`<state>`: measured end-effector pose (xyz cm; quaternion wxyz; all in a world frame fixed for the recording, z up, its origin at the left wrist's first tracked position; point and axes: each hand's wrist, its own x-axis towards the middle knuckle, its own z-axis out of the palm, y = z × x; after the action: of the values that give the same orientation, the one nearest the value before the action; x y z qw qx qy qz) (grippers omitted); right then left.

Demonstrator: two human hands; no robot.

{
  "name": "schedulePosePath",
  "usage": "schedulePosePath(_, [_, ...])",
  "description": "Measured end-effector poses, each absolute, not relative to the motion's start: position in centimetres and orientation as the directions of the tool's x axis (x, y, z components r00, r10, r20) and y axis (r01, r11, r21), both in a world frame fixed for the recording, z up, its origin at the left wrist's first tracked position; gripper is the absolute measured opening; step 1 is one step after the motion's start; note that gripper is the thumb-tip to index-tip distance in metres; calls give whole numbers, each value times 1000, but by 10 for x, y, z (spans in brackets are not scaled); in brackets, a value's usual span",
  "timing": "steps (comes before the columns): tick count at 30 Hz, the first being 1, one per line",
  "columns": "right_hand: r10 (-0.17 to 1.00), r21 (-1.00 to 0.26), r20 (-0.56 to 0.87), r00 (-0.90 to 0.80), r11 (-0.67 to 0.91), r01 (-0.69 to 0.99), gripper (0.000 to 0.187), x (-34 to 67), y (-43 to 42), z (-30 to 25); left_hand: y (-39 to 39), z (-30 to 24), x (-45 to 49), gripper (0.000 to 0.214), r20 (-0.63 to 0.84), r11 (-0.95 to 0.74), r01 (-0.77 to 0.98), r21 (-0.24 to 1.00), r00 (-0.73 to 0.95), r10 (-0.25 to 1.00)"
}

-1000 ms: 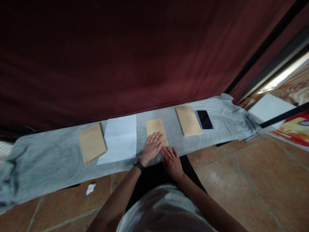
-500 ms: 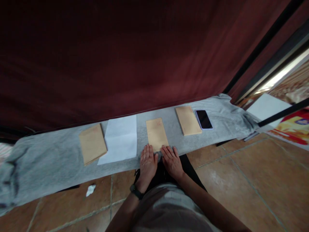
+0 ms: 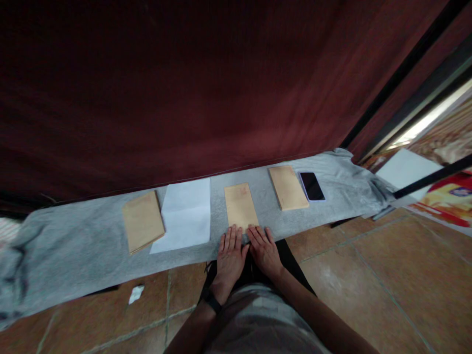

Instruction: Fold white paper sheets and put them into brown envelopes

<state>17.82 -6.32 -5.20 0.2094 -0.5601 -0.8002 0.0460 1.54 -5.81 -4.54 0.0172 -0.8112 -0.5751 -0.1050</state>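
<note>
A brown envelope (image 3: pixel 240 205) lies in the middle of a long grey cloth (image 3: pixel 84 246). My left hand (image 3: pixel 229 256) lies flat and open just below its near edge, fingertips touching or nearly touching it. Beside it, my right hand (image 3: pixel 264 250) also rests flat and open at the envelope's near right corner. Neither hand holds anything. A dark band sits on my left wrist.
Left of the envelope lie a white sheet of paper (image 3: pixel 186 214) and a stack of brown envelopes (image 3: pixel 142 221). To the right are another envelope stack (image 3: pixel 287 187) and a dark phone (image 3: pixel 311 186). A dark red curtain hangs behind. A paper scrap (image 3: pixel 136 293) lies on the tiled floor.
My left hand slid off the middle envelope, back toward me, and now rests at its near edge. The right hand has barely moved.
</note>
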Motion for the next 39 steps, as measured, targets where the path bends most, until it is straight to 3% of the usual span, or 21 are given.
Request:
schedulePosePath(4, [909, -290, 318, -271, 365, 885, 48, 177, -63, -53, -57, -49, 9, 53, 189, -261, 952, 160, 230, 955])
schedulePosePath(8, [902, -296, 353, -248, 359, 885, 50, 175, -64, -55, -40, -45, 10, 45, 149, -146, 881, 449, 88, 985])
schedulePosePath(12, [901, -313, 370, -225, 349, 883, 48, 173, -63, -53, -13, -33, 13, 39, -8, 74, 537, 840, -123, 992])
schedulePosePath(14, [905, -323, 370, -211, 338, 884, 46, 172, -62, -51, -3, -25, 11, 36, -164, 220, 276, 936, -209, 964])
schedulePosePath(16, [909, -329, 364, -202, 329, 885, 44, 170, -60, -49, 3, -19, 8, 38, -327, 349, 45, 936, -260, 909])
schedulePosePath(18, [913, -332, 356, -198, 322, 887, 43, 168, -57, -47, 5, -13, 8, 40, -412, 408, -70, 910, -243, 878])
schedulePosePath(23, [950, -366, 279, -137, 237, 900, 47, 169, -45, -36, 7, 3, 27, 26, -273, 273, -24, 962, -161, 948])
schedulePosePath(26, [974, -470, 222, -42, 145, 871, 46, 179, -33, -23, 4, 17, 43, 37, -192, 189, -39, 981, -88, 977])
schedulePosePath(29, [970, -724, 217, 112, 83, 685, 35, 190, -23, -13, -1, 24, 52, 50, -195, 185, -118, 976, -79, 978])
schedulePosePath(31, [954, -898, 167, 250, 43, 437, 31, 193, -19, -12, -4, 21, 55, 53, -267, 250, -163, 955, -96, 959])
schedulePosePath(33, [938, -994, 22, 345, -16, 107, 35, 190, -20, -16, -7, 12, 57, 54, -364, 349, -179, 920, -55, 930])
schedulePosePath(36, [909, -931, -245, 337, -124, -342, 40, 180, -26, -25, -8, -3, 60, 51, -424, 420, -158, 893, 15, 906])
schedulePosePath(39, [877, -822, -399, 267, -213, -529, 48, 175, -31, -30, -5, -13, 63, 47, -403, 399, -139, 906, -1, 915])
